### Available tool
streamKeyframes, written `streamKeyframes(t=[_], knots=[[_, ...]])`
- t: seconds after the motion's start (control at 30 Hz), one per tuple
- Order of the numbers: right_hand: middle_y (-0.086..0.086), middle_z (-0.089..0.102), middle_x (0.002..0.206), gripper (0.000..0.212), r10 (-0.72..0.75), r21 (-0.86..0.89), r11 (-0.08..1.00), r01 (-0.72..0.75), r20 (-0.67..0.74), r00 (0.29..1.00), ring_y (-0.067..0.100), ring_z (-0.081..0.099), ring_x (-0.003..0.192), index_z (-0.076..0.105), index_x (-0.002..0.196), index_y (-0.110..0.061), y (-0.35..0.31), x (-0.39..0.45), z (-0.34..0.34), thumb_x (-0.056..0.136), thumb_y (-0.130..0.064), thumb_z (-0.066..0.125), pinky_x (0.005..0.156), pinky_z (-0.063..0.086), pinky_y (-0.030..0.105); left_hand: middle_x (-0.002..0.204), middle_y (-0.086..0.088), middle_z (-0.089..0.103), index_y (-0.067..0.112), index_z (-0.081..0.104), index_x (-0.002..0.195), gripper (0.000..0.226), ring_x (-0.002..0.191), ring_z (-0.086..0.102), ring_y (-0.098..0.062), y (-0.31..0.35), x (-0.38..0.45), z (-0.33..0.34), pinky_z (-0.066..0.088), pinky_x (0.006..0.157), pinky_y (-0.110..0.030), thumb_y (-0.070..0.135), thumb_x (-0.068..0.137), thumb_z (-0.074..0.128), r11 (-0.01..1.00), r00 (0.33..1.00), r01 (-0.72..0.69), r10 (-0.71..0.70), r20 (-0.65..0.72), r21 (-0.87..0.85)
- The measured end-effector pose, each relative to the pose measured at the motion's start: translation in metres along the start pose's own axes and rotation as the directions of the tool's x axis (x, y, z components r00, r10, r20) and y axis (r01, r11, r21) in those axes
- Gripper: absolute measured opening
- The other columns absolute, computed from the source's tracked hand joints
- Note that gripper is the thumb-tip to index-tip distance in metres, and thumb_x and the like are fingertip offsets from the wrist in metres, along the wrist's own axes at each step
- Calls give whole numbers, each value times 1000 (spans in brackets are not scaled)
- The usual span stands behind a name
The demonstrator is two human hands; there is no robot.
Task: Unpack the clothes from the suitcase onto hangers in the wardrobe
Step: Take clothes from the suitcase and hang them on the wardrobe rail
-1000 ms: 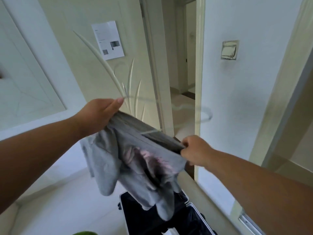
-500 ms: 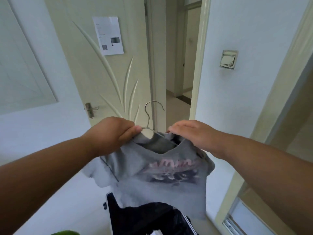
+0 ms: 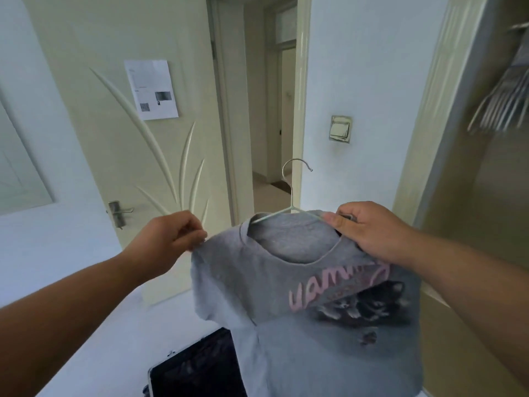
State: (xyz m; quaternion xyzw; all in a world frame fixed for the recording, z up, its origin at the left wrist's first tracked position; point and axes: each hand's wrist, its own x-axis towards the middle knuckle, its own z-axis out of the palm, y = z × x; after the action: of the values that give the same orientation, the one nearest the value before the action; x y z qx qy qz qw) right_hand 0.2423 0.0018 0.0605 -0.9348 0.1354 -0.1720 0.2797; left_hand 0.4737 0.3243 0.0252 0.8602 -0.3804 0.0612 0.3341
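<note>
Grey T-shirt (image 3: 300, 282) being seated on a wire hanger (image 3: 289, 207)

The left shoulder is pinched by the left hand (image 3: 169, 239) to tug it straight; hanger and collar are gripped by the right hand (image 3: 369, 230), above the suitcase (image 3: 194, 371).

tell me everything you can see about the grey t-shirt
The grey t-shirt looks like soft cotton knit with a round ribbed neckline, pink script lettering and a dark print of furry animals across the chest. It hangs front-facing, slightly tilted, on a thin wire hanger whose hook sticks up above the collar. The left hand pinches one shoulder; the right hand grips the other shoulder together with the hanger. Its hem drops in front of the open suitcase.
</note>
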Motion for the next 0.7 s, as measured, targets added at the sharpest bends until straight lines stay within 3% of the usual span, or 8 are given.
streamKeyframes(t=[0.13, 0.23, 0.3, 0.4, 0.47, 0.57, 0.63, 0.7], knots=[[-5, 45, 59, 52, 5, -8, 1000, -5, -37, 999, 7, 41, 54, 57, 68, -16, 20, -10, -16, 103, -54, 52, 59, 35, 33, 102, 22, 72, 43, 68, 111, 26, 96, 68, 4, 17, 10, 23, 54, 82, -18, 40, 90, 83, 976, 976, -213, 212, 49, 36], [-3, 44, 61, 54, 8, -21, 1000, -10, -65, 998, 11, 41, 58, 54, 68, -15, 40, -18, -26, 102, -57, 53, 60, 35, 34, 90, 21, 67, 37, 76, 98, 17, 91, 63, 8, 31, 21, 39, 50, 77, -15, 49, 95, 65, 920, 928, -373, 366, 75, 121], [-1, 46, 64, 57, 2, -43, 999, -6, -75, 997, 14, 44, 61, 52, 70, -13, 55, -26, -35, 100, -61, 51, 61, 36, 36, 86, 18, 69, 33, 74, 91, 18, 89, 63, 7, 45, 30, 50, 48, 75, -13, 47, 96, 63, 933, 934, -350, 340, 109, 87], [-4, 53, 67, 55, -13, -168, 986, 6, -41, 999, 16, 51, 64, 51, 71, -18, 76, -43, -52, 101, -64, 45, 63, 41, 40, 92, 22, 72, 26, 73, 86, 14, 84, 66, 6, 55, 55, 47, 46, 70, -11, 19, 98, 74, 973, 951, -228, 216, 223, 29], [1, 59, 70, 61, -16, -186, 982, 4, -61, 998, 21, 58, 68, 55, 75, -17, 86, -54, -64, 98, -72, 41, 67, 47, 43, 85, 17, 74, 31, 70, 82, 24, 78, 67, 2, 63, 74, 35, 49, 71, -21, 14, 97, 76, 982, 965, -181, 166, 203, 53], [9, 61, 74, 56, -56, -130, 991, 38, -141, 988, 15, 53, 65, 57, 78, -14, 92, -65, -77, 100, -64, 45, 63, 45, 35, 87, 13, 72, 36, 66, 86, 18, 85, 67, -3, 106, 72, 43, 55, 81, -36, 50, 96, 69, 972, 953, -222, 199, 230, 77], [11, 60, 74, 48, -85, -137, 989, 61, -174, 981, 12, 48, 63, 59, 79, -11, 92, -72, -86, 104, -51, 50, 57, 36, 24, 97, 16, 69, 38, 64, 98, 44, 93, 65, -3, 143, 55, 69, 53, 82, -31, 78, 87, 52, 952, 904, -306, 286, 318, 15], [12, 59, 72, 50, -93, -164, 984, 62, -192, 977, 12, 46, 62, 59, 79, -6, 98, -82, -99, 104, -49, 51, 56, 34, 23, 92, 13, 66, 35, 56, 98, 47, 85, 63, -4, 172, 42, 97, 50, 73, -27, 80, 87, 54, 923, 871, -384, 353, 342, 25]])
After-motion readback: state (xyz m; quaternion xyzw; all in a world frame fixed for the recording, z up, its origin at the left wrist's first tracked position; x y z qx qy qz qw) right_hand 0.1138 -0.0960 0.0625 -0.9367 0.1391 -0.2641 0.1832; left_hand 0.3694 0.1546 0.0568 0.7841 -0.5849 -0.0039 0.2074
